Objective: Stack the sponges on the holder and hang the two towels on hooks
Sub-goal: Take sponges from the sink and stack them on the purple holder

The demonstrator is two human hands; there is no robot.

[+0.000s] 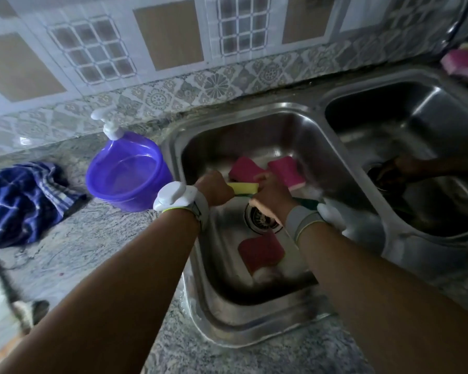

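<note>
Both my hands are down in the left sink basin (189,147). My left hand (214,188) and my right hand (272,197) grip the two ends of a yellow sponge with a green underside (243,188). Three pink sponges lie in the basin: one (245,168) just behind the yellow one, another (288,171) to its right, and one (260,251) nearer me, below the drain (260,218). A blue checked towel (25,203) lies crumpled on the counter at the left. More sponges, pink (464,63) and green, sit at the far right corner.
A purple plastic bowl (127,171) stands on the granite counter beside the sink, with a white pump dispenser (110,125) behind it. The right basin (416,125) holds dark items. A patterned tiled wall runs behind. A black and white object (19,300) lies at the lower left.
</note>
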